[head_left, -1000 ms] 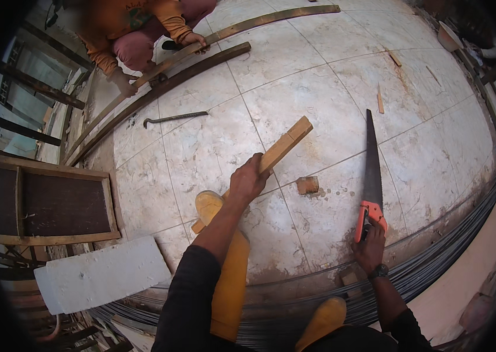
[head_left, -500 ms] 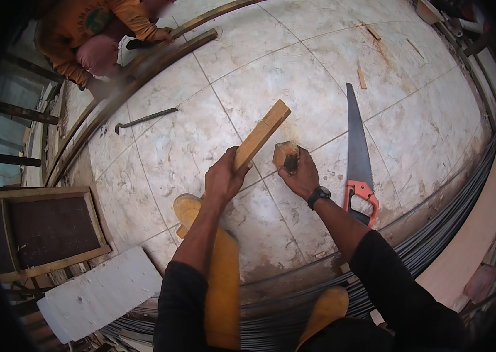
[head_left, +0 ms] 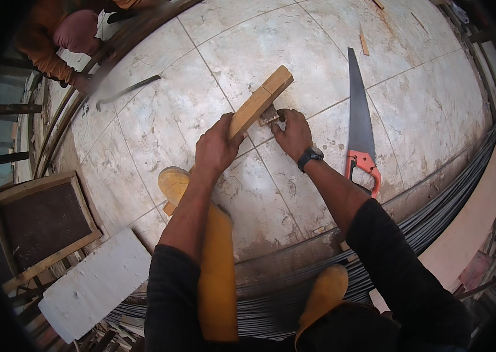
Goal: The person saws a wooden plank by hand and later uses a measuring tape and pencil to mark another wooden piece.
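Note:
My left hand (head_left: 217,146) is closed round a short wooden batten (head_left: 259,97) that slants over my yellow boot (head_left: 173,185). My right hand (head_left: 295,132) grips a small, stained wooden block (head_left: 267,115), which sits beneath the batten's upper part, partly hidden by it and my fingers. A handsaw (head_left: 358,101) with an orange handle lies on the tiles to the right of my right hand.
A co-worker (head_left: 54,47) crouches at upper left by long timbers (head_left: 119,44). A pry bar (head_left: 136,87) lies on the tiled floor (head_left: 324,70). A framed panel (head_left: 42,229), a white board (head_left: 95,281) and bundled steel rods (head_left: 438,208) lie along the near edges.
My right hand let go of the saw, took up the small block and moved it left and up under the batten. My left hand, still holding the batten, shifted up in view.

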`<state>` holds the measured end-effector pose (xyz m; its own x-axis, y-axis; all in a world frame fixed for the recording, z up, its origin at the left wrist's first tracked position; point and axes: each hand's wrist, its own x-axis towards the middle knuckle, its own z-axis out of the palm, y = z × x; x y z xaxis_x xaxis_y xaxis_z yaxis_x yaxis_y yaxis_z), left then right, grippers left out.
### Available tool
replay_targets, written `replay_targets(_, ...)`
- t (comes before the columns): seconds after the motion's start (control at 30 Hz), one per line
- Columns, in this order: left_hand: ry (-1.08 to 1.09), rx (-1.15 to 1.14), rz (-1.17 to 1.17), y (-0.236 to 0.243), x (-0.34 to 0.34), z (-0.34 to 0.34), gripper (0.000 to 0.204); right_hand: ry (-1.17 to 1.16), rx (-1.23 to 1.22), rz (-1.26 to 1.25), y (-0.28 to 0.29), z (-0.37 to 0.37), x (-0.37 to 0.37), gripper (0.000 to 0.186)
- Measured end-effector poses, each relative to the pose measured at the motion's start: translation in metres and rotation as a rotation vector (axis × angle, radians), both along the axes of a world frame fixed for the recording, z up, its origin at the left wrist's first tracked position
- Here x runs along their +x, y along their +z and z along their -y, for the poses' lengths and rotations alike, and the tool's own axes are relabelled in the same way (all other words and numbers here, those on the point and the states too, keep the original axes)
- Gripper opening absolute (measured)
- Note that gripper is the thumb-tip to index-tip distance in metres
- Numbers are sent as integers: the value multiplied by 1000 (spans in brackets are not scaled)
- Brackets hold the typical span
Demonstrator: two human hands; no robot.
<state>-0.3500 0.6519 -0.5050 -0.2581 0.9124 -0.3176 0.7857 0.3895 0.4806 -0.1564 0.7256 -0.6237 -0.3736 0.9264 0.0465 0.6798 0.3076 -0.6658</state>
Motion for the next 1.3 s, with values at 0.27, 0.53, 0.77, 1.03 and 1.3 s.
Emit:
replay_targets(0.27, -49, 27, -33, -9, -23, -5, 51, -83, -74, 112, 38, 2, -32, 70)
replay_targets(0.53, -170, 24, -83, -24, -37, -14, 54, 21, -43, -29, 25, -8, -28, 55)
replay_targets(0.77, -204, -76, -8, -44, -58, -27, 68, 37, -56, -87, 11, -4, -23, 58)
replay_targets(1.03, -113, -48, 80, -54, -67, -48, 85, 47, -99, -86, 13, -2, -25, 64)
replay_targets(1.3, -73, -185, 79, -54, -66, -51, 87, 34, -120, -160, 9, 2, -24, 66)
